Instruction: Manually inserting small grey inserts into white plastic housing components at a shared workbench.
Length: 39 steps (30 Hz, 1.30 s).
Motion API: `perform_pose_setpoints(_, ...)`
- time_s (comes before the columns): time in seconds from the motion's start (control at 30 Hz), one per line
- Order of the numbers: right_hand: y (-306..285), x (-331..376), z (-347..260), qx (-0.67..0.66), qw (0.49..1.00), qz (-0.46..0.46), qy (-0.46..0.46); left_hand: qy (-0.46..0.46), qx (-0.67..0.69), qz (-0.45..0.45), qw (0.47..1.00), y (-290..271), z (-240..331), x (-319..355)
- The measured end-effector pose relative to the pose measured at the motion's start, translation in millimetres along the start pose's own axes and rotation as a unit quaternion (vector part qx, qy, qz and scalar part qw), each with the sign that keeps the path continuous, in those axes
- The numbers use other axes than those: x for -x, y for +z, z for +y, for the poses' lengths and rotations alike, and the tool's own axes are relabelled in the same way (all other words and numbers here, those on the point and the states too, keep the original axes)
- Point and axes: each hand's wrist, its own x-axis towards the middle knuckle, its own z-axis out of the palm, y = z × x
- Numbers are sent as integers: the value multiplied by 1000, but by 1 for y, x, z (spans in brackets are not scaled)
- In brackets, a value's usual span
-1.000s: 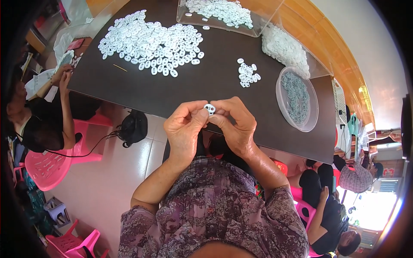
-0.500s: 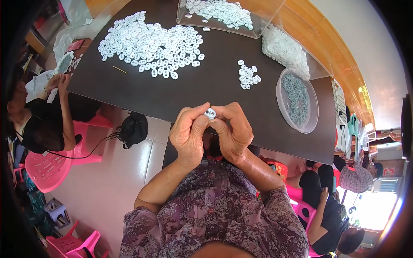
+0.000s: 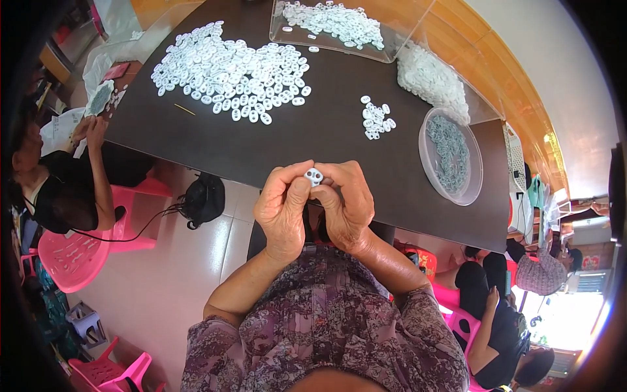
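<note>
Between my fingertips I hold a small white oval plastic piece with two dark holes (image 3: 314, 176), much like a cord stopper. My left hand (image 3: 282, 208) pinches it from the left with thumb and forefinger. From the other side, the thumb and forefinger of my right hand (image 3: 346, 204) press on it. Both hands are at the table's near edge. Beyond them lies a small cluster of white pieces (image 3: 375, 119). To the right stands a round clear tub (image 3: 422, 153) with a tangle of small grey metal parts (image 3: 449, 155), possibly springs.
A large heap of white two-holed pieces (image 3: 228, 68) covers the dark table's (image 3: 196, 140) far left, near a thin yellowish stick (image 3: 185, 110). A clear box (image 3: 333, 49) and a bag of white pieces (image 3: 431, 78) are at the back. Other people sit left and right.
Both hands have shifted slightly left and a little nearer to me. The white piece has turned between my fingers and its two holes show more plainly.
</note>
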Motion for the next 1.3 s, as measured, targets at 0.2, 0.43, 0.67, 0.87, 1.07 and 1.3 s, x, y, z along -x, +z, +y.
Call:
perform_pose_setpoints(0.2,5,4,3,-2,1000,23,-14,-9,5,5,1000,4,1,2)
perform_pose_setpoints(0.43,10,6,4,6,997,59,-48,12,-26,18,999,8,-3,8)
perform_pose_setpoints(0.67,8,9,6,27,994,55,-90,65,-86,14,994,8,-8,10)
perform_pose_setpoints(0.87,11,9,14,24,993,57,-98,85,-117,11,989,7,-14,5)
perform_pose_setpoints(1.07,5,6,8,41,995,59,-71,36,-96,16,995,11,-11,9)
perform_pose_setpoints(1.3,-36,5,23,46,998,24,-19,-16,-195,-83,977,10,-5,1)
